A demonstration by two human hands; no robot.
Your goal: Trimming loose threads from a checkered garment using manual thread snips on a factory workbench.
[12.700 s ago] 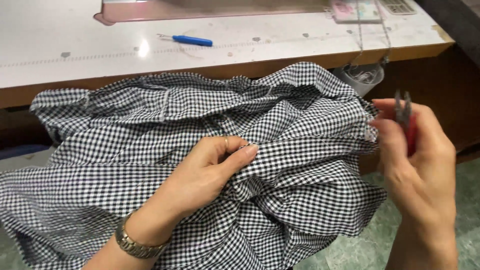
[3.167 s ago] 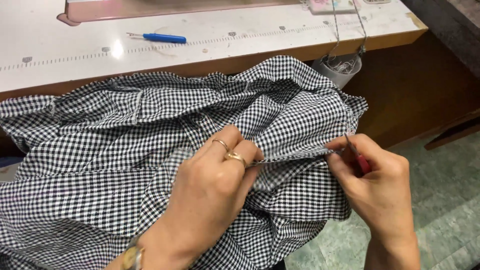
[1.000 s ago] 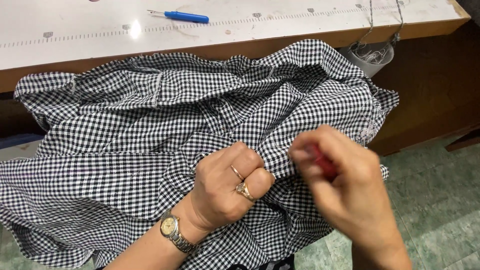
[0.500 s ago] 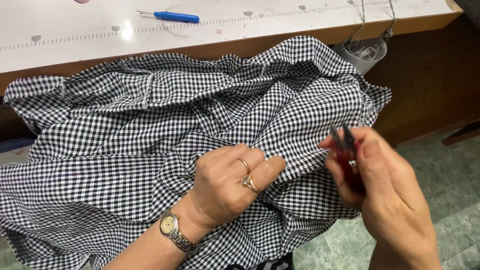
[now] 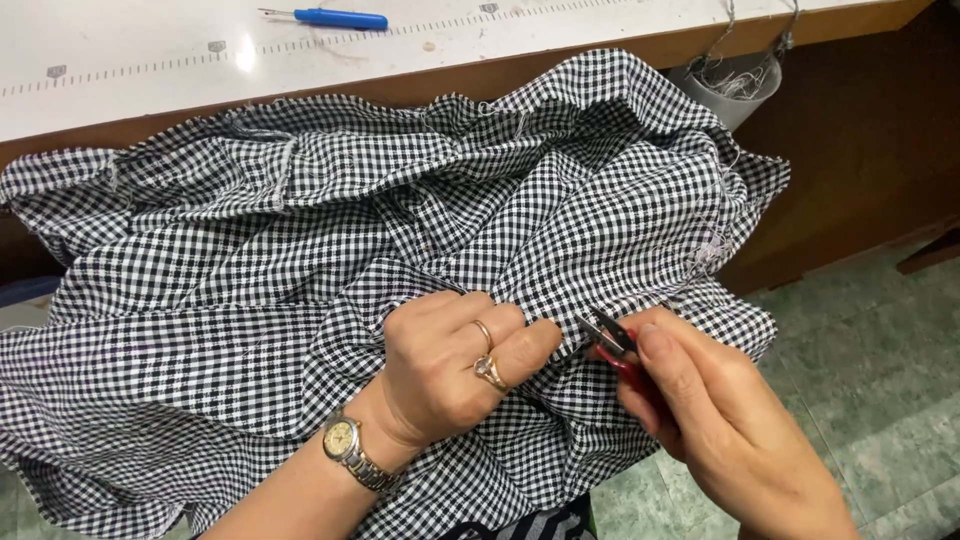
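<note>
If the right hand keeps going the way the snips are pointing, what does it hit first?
The right hand aims its red-handled thread snips up and left. The first thing in that line looks like the checked fabric fold pinched by the left hand, then that hand's fingertips; depth is unclear.

The scene is seen from a single head-worn camera, aimed steeply down and forward over the lap. The hands and the cloth (image 5: 400, 230) are viewed from close by. The table (image 5: 150, 80) edge is caught along the top, the floor (image 5: 880, 380) at right.
</note>
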